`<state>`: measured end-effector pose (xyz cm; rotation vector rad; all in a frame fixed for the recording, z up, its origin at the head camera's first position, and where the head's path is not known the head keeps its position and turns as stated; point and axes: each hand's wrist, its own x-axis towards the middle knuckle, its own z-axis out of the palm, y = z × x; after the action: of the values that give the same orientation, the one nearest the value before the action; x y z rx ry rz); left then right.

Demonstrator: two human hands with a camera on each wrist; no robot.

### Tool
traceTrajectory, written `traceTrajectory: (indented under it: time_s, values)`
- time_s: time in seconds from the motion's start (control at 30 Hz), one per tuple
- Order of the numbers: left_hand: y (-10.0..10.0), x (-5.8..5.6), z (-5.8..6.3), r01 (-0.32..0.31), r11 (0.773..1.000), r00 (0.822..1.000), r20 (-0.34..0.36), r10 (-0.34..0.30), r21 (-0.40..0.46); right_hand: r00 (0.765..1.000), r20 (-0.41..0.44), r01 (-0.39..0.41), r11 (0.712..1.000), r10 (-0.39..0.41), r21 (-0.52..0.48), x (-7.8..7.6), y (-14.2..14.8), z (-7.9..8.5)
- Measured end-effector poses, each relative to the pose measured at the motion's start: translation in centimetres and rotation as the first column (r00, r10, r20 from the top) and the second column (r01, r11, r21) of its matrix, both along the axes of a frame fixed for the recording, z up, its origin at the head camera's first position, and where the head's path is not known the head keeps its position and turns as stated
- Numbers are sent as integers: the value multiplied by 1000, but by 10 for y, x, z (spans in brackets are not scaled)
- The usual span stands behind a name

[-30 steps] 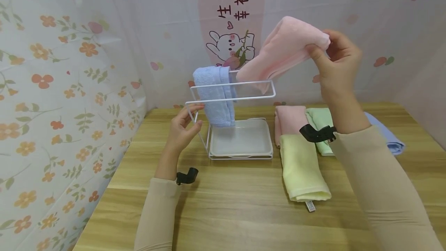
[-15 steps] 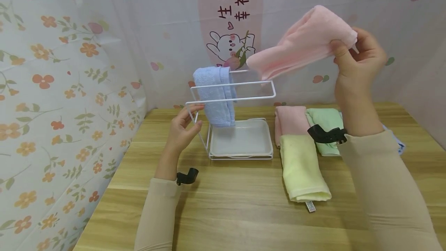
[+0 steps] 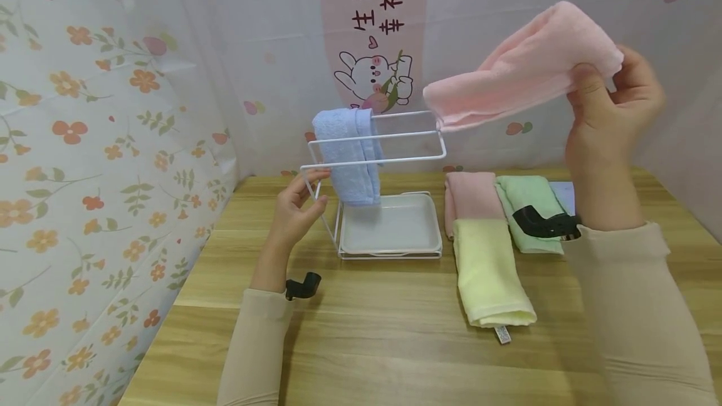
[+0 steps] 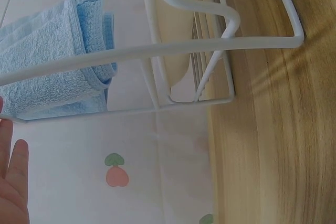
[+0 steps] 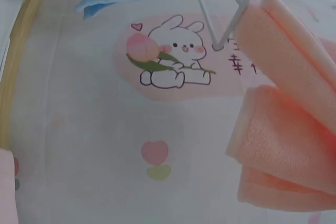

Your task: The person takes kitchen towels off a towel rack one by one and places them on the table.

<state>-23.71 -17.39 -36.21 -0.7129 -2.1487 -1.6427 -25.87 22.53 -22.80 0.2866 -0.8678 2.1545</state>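
In the head view, my right hand (image 3: pixel 615 102) pinches one end of a folded pink towel (image 3: pixel 524 67) between thumb and fingers. The towel slants down to the left, its lower corner overlapping the right tip of the white wire rack (image 3: pixel 372 160). Its loose folds (image 5: pixel 289 135) fill the right side of the right wrist view. My left hand (image 3: pixel 296 205) holds the rack's left upright, fingertips behind the wire and thumb in front. Over the rack's rear bar hangs a folded blue towel (image 3: pixel 350 155), seen close up (image 4: pixel 63 56) in the left wrist view.
A shallow white tray (image 3: pixel 392 224) sits in the rack's base. To its right on the wooden table (image 3: pixel 361 331) lie folded towels: another pink one (image 3: pixel 476 193), a yellow one (image 3: pixel 493 274), a green one (image 3: pixel 527 205) and a blue one (image 3: pixel 563 196) partly behind my right arm. A printed curtain (image 3: pixel 254 49) stands behind.
My right hand has moved right and slightly up, drawing the pink towel away from the rack's bars towards their right end. The left hand, rack and hanging blue towel have stayed put.
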Motion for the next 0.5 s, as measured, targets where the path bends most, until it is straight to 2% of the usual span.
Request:
traceTrajectory:
  time_s: [0.13, 0.23, 0.4, 0.5]
  values:
    - [-1, -2, -1, 5, 1000, 1000, -11, -5, 5, 1000, 10, 27, 999, -26, -30, 1, 8, -4]
    - [-1, -3, -1, 7, 1000, 1000, -12, -7, 4, 998, 17, 58, 998, -58, -12, 4, 14, -8]
    - [-1, -4, -2, 4, 1000, 1000, -14, -4, 8, 995, 28, 89, 994, -91, 65, 8, 22, -21]
    - [-1, -4, -1, 3, 1000, 1000, -19, -3, 13, 993, 5, 117, 983, -119, 138, 6, 28, -32]
